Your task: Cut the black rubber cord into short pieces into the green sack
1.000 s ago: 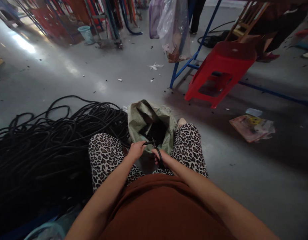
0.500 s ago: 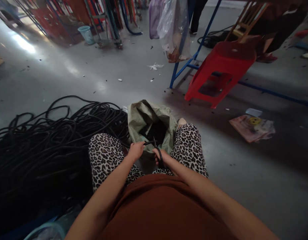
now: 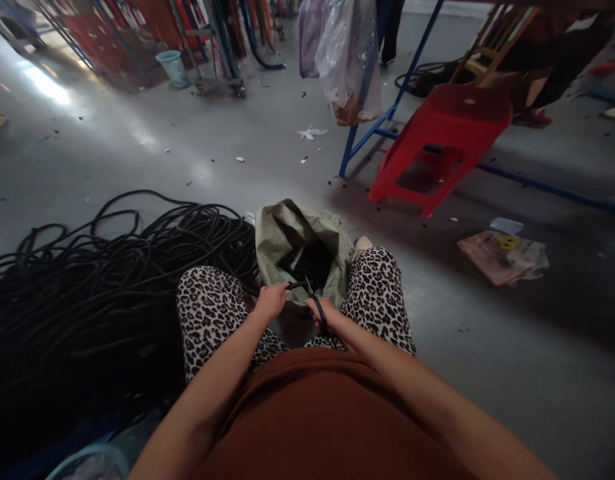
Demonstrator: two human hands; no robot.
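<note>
Black cord [image 3: 297, 285] is gripped by closed left fingers [image 3: 278, 292], black-handled scissors [image 3: 320, 311] by closed right fingers [image 3: 313, 307]; dark pieces [image 3: 315, 262] (apparently cut) are bagged; centre-left coils [image 3: 187, 233] appear uncut.

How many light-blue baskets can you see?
2. The far basket stands on the floor, toward the upper left; the near basket is partly cut off at the bottom left. Others may be hidden.

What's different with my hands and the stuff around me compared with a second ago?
Only slight movement: your right hand and the scissors shifted a touch rightward. Nothing was visibly taken up or released. Your left hand stayed on the black cord; the sack stayed put.
</note>
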